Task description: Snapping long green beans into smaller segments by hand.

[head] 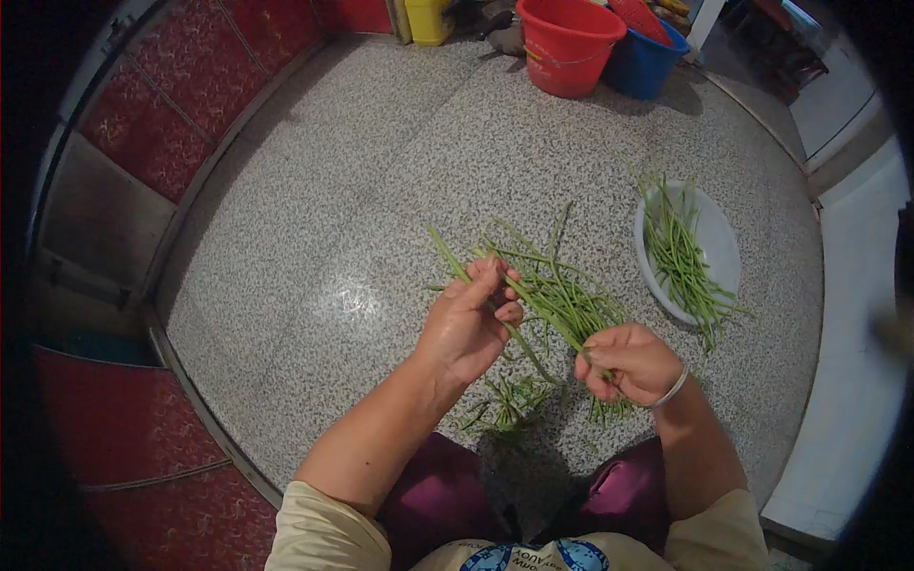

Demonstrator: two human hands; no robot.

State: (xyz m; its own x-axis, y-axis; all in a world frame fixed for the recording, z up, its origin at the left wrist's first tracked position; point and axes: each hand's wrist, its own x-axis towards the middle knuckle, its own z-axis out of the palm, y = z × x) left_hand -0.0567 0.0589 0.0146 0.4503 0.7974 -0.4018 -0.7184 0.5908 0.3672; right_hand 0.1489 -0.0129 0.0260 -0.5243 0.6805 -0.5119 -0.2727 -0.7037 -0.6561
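Between my two hands stretches a green vegetable stalk (540, 307); my left hand (468, 321) pinches its upper part. The lower end of that stalk is in the fingers of my right hand (632, 364), which wears a pale bracelet (673, 389). Another green stalk (446, 250) passes through my left hand and sticks out on both sides. Beyond the hands, a loose heap of long green stalks (582, 300) lies on the speckled floor, partly hidden by my right hand. Short green pieces (508, 407) are scattered nearer my knees.
A whitish plastic basin (725, 246) at right holds more green stalks (675, 246), some overhanging its rim. A red bucket (568, 53) and a blue bucket (639, 71) stand at the back, near a yellow container (427, 21). Red cabinets (171, 78) line the left; a white ledge (850, 357) runs along the right.
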